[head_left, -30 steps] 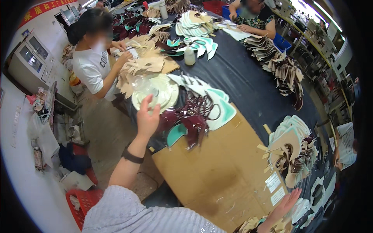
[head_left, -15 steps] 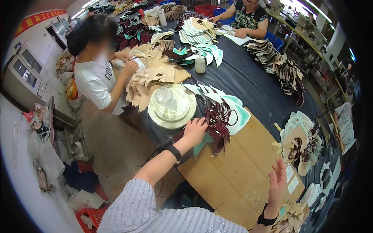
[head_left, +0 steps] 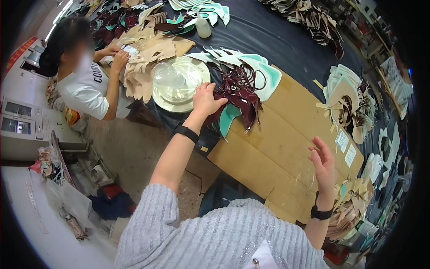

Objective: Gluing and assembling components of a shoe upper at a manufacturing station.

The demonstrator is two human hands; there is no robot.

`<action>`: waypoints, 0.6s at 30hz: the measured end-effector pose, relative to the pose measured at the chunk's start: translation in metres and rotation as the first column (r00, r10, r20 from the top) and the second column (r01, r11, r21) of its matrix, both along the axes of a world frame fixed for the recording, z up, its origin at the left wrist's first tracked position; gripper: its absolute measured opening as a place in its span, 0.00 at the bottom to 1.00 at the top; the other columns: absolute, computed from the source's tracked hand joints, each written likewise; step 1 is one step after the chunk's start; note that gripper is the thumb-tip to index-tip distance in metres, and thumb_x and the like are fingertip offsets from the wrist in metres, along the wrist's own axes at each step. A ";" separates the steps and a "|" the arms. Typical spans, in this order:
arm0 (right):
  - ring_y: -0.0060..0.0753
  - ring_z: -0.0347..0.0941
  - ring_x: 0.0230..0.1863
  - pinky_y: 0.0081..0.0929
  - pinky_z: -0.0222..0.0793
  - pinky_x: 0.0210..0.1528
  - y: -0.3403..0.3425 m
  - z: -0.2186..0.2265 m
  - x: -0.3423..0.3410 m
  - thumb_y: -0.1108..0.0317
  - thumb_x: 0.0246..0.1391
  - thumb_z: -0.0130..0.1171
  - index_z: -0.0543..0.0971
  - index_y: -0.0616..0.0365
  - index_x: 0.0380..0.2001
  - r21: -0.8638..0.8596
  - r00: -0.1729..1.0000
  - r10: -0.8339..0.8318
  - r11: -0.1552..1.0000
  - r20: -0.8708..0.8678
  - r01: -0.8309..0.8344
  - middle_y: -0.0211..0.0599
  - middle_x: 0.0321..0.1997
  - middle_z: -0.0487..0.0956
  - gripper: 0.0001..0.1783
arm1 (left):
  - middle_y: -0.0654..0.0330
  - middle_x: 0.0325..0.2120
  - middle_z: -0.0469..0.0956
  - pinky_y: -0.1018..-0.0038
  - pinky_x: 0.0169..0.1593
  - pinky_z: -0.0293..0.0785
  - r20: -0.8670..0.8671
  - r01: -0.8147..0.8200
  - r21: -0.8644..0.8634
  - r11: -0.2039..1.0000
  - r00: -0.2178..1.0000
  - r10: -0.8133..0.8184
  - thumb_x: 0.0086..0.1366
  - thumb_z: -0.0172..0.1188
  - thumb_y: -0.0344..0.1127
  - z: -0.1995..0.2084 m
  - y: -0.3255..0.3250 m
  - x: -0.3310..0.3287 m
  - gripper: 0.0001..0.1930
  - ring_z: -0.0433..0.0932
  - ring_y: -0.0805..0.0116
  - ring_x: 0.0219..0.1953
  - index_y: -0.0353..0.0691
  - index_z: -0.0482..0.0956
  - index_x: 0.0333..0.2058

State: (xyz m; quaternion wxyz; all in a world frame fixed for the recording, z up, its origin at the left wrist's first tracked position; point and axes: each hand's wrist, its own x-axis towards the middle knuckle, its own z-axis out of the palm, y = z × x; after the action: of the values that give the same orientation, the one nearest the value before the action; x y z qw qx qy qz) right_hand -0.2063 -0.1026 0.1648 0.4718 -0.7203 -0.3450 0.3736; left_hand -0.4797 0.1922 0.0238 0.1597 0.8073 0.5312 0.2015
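Note:
My left hand (head_left: 206,100) is stretched forward, fingers and thumb apart and nothing visible in it. It lies between a round cream-white dish (head_left: 163,102) and a pile of glossy maroon cut pieces (head_left: 242,104); its thumb points at the pile, but whether it touches is unclear. Clear plastic (head_left: 169,75) with a domed shape sits on the dish. A turquoise-lined piece (head_left: 229,119) pokes out under the maroon ones. Over the right part of a flat cardboard sheet (head_left: 273,143) my right hand (head_left: 323,162) is raised, its fingers loosely apart and holding nothing.
White and mint cut pieces (head_left: 268,80) lie behind the maroon pile. Stacked pieces (head_left: 344,101) stand right of the cardboard, with beige pieces (head_left: 351,204) nearer me. At the left, a person (head_left: 87,85) handles something white beside tan pieces (head_left: 139,80). A white bottle (head_left: 203,28) stands farther back.
The view has tilted down and shifted, so the table sits higher in it. My left hand's thumb now stands farther out from the fingers. My right hand remains raised over the cardboard.

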 end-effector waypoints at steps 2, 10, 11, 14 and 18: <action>0.30 0.69 0.54 0.24 0.66 0.51 0.009 -0.002 -0.005 0.68 0.59 0.52 0.66 0.63 0.58 -0.043 0.998 0.041 0.998 -0.046 -0.043 0.39 0.58 0.70 0.25 | 0.48 0.46 0.73 0.59 0.48 0.71 -0.150 0.042 -0.169 0.985 0.986 -0.068 0.55 0.61 0.47 0.016 0.002 0.014 0.25 0.73 0.50 0.48 0.36 0.73 0.46; 0.25 0.72 0.48 0.21 0.68 0.46 0.056 -0.060 -0.010 0.68 0.59 0.54 0.70 0.64 0.54 -0.043 0.971 0.136 0.988 -0.197 -0.148 0.35 0.49 0.76 0.21 | 0.46 0.30 0.79 0.59 0.43 0.72 0.391 0.112 0.059 0.992 0.911 -0.126 0.57 0.51 0.31 0.046 0.046 0.111 0.09 0.78 0.48 0.37 0.37 0.78 0.33; 0.23 0.72 0.46 0.21 0.68 0.46 0.065 -0.073 -0.014 0.68 0.59 0.55 0.71 0.64 0.52 -0.057 0.965 0.184 0.979 -0.189 -0.198 0.34 0.47 0.76 0.20 | 0.46 0.30 0.79 0.57 0.42 0.73 0.316 0.139 0.038 0.990 0.938 -0.144 0.57 0.52 0.33 0.047 0.051 0.121 0.09 0.78 0.47 0.36 0.38 0.79 0.32; 0.18 0.71 0.43 0.19 0.67 0.45 0.083 -0.090 -0.030 0.67 0.58 0.56 0.73 0.64 0.49 -0.028 0.942 0.303 0.950 -0.141 -0.310 0.30 0.42 0.78 0.17 | 0.45 0.31 0.80 0.58 0.42 0.75 -0.040 0.082 -0.213 0.974 0.995 -0.092 0.56 0.54 0.46 0.028 0.054 0.159 0.18 0.79 0.46 0.36 0.36 0.81 0.32; 0.22 0.73 0.43 0.21 0.69 0.46 0.078 -0.105 -0.040 0.65 0.57 0.57 0.73 0.65 0.49 -0.024 0.933 0.282 0.955 -0.223 -0.294 0.34 0.42 0.78 0.19 | 0.49 0.39 0.80 0.61 0.45 0.75 -0.323 0.149 -0.350 0.925 0.908 -0.268 0.51 0.57 0.38 -0.011 0.041 0.183 0.15 0.79 0.53 0.43 0.38 0.82 0.36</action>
State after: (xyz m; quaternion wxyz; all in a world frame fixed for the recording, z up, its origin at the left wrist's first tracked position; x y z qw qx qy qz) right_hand -0.2465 -0.0251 0.0594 0.4260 -0.6299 -0.3824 0.5249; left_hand -0.2970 0.2337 0.0130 0.2071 0.8468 0.4865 -0.0585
